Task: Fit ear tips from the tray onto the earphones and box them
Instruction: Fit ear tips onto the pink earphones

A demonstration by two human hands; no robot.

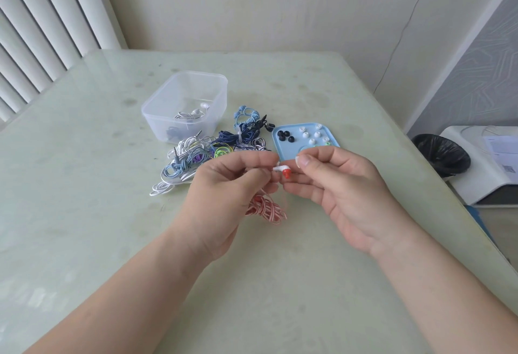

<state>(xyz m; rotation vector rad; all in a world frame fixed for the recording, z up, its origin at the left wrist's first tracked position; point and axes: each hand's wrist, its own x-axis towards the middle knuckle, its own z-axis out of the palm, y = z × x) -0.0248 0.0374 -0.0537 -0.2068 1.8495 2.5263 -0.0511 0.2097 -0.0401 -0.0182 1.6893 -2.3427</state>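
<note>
Risk: earbud [282, 171] is mid-frame over the counter [84, 157], left hand [224, 194] fingers pinching its white stem, right hand [344, 191] fingers pinched at its red end, ear tip there too small to see, so a skewed push could flick it into the cable pile [193, 157] beside the tray [276, 143].

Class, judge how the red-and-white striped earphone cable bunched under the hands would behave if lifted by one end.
The red-and-white striped earphone cable probably flops: it bends in loose loops below the left hand. It looks thin, so likely light. Those loops might snag or tangle when pulled.
</note>
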